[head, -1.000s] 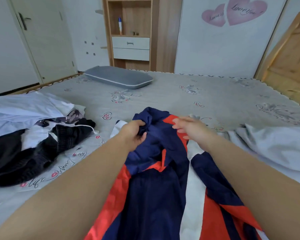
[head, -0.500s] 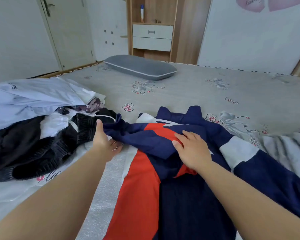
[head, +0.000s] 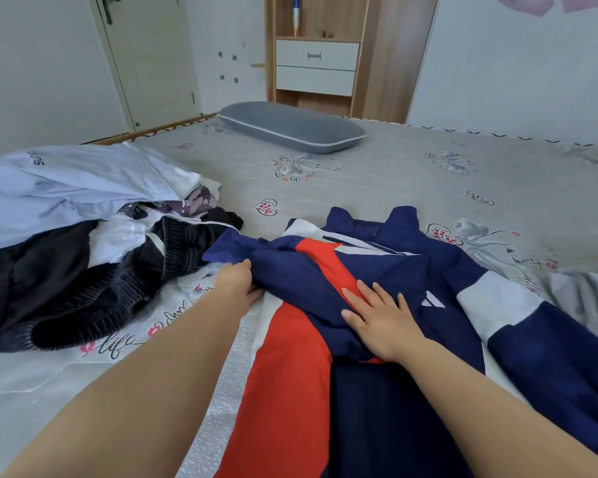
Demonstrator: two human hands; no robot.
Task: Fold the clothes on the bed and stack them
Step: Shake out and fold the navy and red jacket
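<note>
A navy, red and white jacket (head: 387, 391) lies spread on the bed (head: 411, 174) in front of me, collar at the far end. My left hand (head: 237, 288) grips the navy sleeve that lies crumpled across the jacket's left side. My right hand (head: 382, 320) presses flat on the jacket's chest, fingers straight, just left of a white logo. A pile of unfolded clothes (head: 83, 236) sits to the left: a pale blue garment on top, black knitwear and white fabric below.
A grey pillow (head: 290, 131) lies at the far side of the bed. Behind it stands a wooden shelf unit with white drawers (head: 316, 67). A door (head: 145, 60) is at the back left. Grey bedding (head: 580, 288) bunches at the right.
The jacket went from bunched up in both hands to laid out on the bed. My right hand moved down onto its chest; my left hand shifted left onto the sleeve.
</note>
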